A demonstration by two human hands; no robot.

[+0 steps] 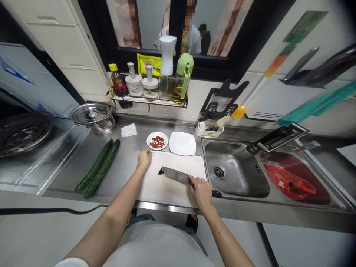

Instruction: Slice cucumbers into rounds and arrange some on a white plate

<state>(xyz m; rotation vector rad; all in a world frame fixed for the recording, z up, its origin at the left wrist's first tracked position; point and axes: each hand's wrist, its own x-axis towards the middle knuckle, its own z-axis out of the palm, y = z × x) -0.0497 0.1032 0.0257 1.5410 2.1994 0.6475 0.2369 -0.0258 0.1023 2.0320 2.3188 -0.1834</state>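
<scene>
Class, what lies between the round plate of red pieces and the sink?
The head view shows a square white plate between the round plate and sink.

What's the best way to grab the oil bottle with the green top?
I'd wrap my fingers around the green handle of the oil bottle, coming from the front right. The bottle stands upright with its handle on that side, and a white-topped bottle crowds its left. Lifting straight up should help clear the thin shelf rail.
</scene>
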